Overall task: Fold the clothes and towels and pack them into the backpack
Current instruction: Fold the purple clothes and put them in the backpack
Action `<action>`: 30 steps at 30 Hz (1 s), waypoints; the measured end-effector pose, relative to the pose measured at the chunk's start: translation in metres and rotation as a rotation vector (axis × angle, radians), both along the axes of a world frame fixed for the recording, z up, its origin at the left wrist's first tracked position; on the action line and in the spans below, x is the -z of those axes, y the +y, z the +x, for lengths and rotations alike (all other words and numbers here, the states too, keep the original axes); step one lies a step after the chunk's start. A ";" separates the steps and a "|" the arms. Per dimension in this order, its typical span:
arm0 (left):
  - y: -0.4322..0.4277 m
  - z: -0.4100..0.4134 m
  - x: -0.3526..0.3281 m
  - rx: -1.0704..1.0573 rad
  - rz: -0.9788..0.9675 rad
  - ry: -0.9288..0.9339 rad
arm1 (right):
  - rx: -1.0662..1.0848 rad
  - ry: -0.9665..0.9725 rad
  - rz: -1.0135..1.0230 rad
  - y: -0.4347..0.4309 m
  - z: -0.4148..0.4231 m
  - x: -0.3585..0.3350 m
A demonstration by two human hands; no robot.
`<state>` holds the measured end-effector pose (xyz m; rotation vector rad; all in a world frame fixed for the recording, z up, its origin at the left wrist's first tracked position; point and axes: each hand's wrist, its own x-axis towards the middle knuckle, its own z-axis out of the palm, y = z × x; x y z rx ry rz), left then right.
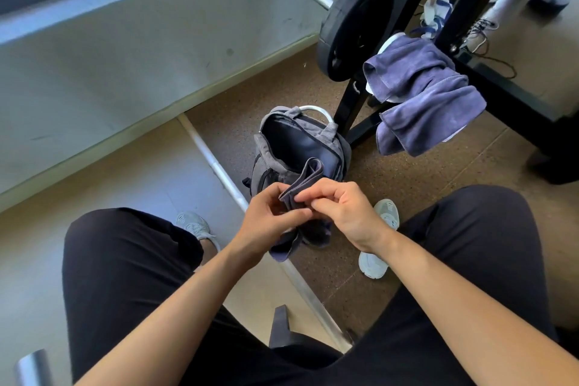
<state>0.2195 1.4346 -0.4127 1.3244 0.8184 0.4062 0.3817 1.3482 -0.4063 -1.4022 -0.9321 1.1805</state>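
A small purple-grey cloth, partly folded, hangs between my knees. My left hand grips its left side and my right hand pinches its upper edge, the two hands close together. Just beyond them a grey backpack stands on the floor with its main compartment unzipped and gaping. A larger purple towel is draped over the black frame of a weight rack at the right, with something white showing under it.
A black weight plate on a steel bar stands behind the backpack. The black rack frame runs across the right. A white bar lies on the floor at the left. My dark-trousered legs and pale shoes flank the backpack. White shoes and cables lie far right.
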 end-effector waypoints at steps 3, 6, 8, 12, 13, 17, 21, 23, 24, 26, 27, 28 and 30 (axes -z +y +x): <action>0.002 0.000 0.003 -0.045 0.120 0.013 | -0.004 -0.002 -0.009 0.000 -0.001 0.002; 0.009 -0.002 -0.002 -0.081 0.162 0.000 | 0.147 -0.275 0.014 0.002 0.013 0.007; 0.013 -0.006 -0.003 -0.055 0.159 -0.007 | 0.164 -0.515 0.008 0.004 0.028 0.010; 0.018 -0.014 -0.007 0.023 0.159 -0.054 | -0.006 -0.615 -0.047 0.007 0.044 0.020; 0.019 -0.016 -0.007 0.024 0.163 -0.067 | -0.042 -0.623 -0.069 0.008 0.045 0.022; 0.034 -0.025 -0.002 -0.059 0.217 -0.047 | -0.082 -0.540 -0.087 0.011 0.050 0.021; 0.051 -0.034 0.012 -0.087 0.405 0.121 | 0.116 -0.478 0.076 0.008 0.044 0.010; 0.054 -0.034 0.018 -0.027 0.508 0.251 | 0.084 -0.481 0.044 0.009 0.041 0.009; 0.054 -0.033 0.019 -0.008 0.516 0.286 | 0.003 -0.463 -0.016 0.009 0.040 0.009; 0.051 -0.030 0.017 -0.004 0.445 0.256 | -0.075 -0.354 -0.089 0.007 0.044 0.010; 0.049 -0.028 0.014 -0.027 0.360 0.197 | -0.036 -0.276 -0.081 0.006 0.046 0.009; 0.048 -0.027 0.011 -0.057 0.267 0.135 | 0.032 -0.203 -0.049 0.006 0.048 0.008; 0.044 -0.024 0.005 -0.083 0.145 0.042 | 0.154 -0.105 0.012 0.007 0.046 0.004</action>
